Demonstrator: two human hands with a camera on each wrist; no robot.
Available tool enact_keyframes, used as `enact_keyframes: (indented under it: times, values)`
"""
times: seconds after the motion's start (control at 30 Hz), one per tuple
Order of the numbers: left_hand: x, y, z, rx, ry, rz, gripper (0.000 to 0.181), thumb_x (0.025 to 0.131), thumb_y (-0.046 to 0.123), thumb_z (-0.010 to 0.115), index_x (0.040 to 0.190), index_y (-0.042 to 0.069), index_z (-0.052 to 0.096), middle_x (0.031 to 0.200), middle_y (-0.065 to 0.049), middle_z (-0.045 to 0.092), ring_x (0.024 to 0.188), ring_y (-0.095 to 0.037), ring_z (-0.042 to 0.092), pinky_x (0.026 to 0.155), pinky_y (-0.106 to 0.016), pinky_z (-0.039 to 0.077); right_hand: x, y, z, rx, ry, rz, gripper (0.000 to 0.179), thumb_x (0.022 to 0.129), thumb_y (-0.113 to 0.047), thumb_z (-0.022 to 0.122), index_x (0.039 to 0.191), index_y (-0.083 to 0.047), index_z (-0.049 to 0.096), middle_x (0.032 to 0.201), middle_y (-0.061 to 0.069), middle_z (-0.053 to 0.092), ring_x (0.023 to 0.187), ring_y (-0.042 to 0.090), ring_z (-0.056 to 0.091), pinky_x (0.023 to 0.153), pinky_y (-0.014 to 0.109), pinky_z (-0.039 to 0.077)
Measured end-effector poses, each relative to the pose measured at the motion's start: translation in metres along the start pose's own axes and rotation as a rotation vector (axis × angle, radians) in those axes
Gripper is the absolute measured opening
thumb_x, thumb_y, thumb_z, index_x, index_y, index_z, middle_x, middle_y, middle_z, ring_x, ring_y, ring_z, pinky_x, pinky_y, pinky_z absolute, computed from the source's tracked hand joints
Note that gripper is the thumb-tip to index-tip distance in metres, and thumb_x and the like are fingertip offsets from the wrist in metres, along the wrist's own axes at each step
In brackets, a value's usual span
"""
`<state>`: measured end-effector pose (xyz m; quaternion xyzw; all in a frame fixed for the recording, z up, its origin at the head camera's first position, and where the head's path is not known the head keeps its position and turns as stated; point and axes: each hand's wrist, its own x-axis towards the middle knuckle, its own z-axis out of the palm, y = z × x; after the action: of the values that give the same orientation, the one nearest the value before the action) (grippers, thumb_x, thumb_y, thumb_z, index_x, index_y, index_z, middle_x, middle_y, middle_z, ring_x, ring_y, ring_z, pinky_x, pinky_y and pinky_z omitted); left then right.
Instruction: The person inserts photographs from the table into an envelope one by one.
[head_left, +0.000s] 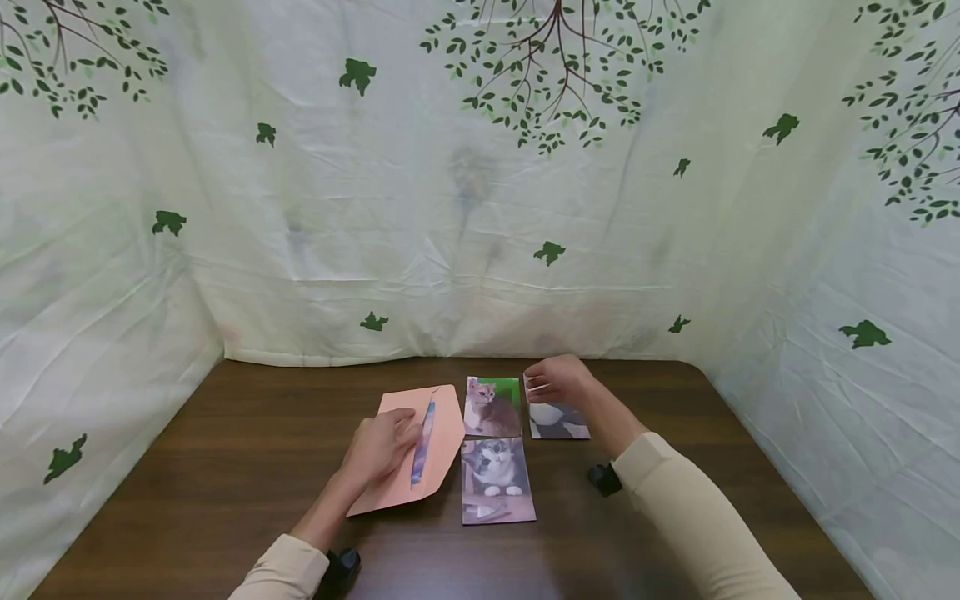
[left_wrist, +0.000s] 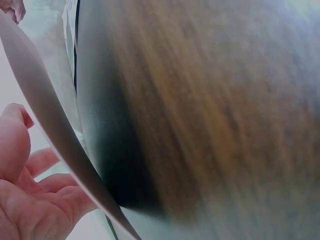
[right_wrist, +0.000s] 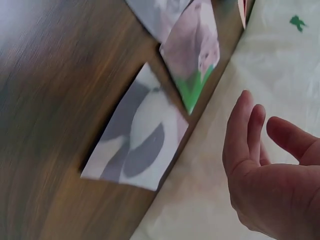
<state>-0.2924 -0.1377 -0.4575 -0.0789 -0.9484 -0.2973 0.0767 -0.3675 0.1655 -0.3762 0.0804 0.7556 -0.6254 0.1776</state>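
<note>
My left hand [head_left: 384,446] lies over a pink envelope [head_left: 444,450], its fingers loosely bent near the slit. Through that slit shows a strip of a bluish card [head_left: 422,446]. In the left wrist view the envelope's edge [left_wrist: 55,115] hides some fingertips. My right hand [head_left: 561,380] hovers over the upper right cat picture card [head_left: 558,423], covering its top part. Seen from the right wrist, that card [right_wrist: 135,135] lies apart from the hand [right_wrist: 270,175], whose relaxed fingers hold nothing.
Left of that card lies a kitten card with a green background [head_left: 492,407]. Below it is a grey-and-white kitten card [head_left: 497,482]. All rest on a dark wooden table [head_left: 225,467]. A leaf-printed white cloth [head_left: 450,292] hangs behind and at both sides.
</note>
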Motion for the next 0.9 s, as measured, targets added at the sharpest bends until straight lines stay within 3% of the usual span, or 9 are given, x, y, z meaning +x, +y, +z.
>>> enact_keyframes:
  times: [0.27, 0.6, 0.9]
  values:
    - [0.000, -0.001, 0.001, -0.012, -0.004, 0.006, 0.041, 0.097, 0.026, 0.060, 0.129, 0.002, 0.068, 0.120, -0.023, 0.071, 0.107, -0.043, 0.068, 0.092, -0.054, 0.051, -0.002, 0.010, -0.035, -0.009, 0.035, 0.038, 0.044, 0.101, -0.007, 0.054, 0.138, 0.014, 0.048, 0.104, 0.015, 0.061, 0.078, 0.018, 0.065, 0.099, 0.042, 0.054]
    - [0.000, 0.000, 0.000, -0.003, 0.002, 0.023, 0.040, 0.097, 0.024, 0.061, 0.129, 0.002, 0.068, 0.119, -0.023, 0.071, 0.106, -0.044, 0.068, 0.091, -0.054, 0.052, -0.012, 0.035, -0.082, -0.016, 0.069, 0.036, 0.034, 0.099, -0.005, 0.053, 0.126, 0.016, 0.055, 0.089, 0.010, 0.065, 0.075, 0.018, 0.067, 0.084, 0.037, 0.059]
    - [0.001, 0.001, -0.001, 0.003, -0.017, 0.007, 0.041, 0.097, 0.025, 0.060, 0.130, 0.002, 0.068, 0.122, -0.024, 0.070, 0.108, -0.044, 0.067, 0.093, -0.054, 0.051, -0.014, 0.061, -0.106, -0.022, 0.054, 0.122, 0.044, 0.104, -0.009, 0.045, 0.140, 0.017, 0.043, 0.097, 0.014, 0.061, 0.088, 0.024, 0.067, 0.092, 0.039, 0.057]
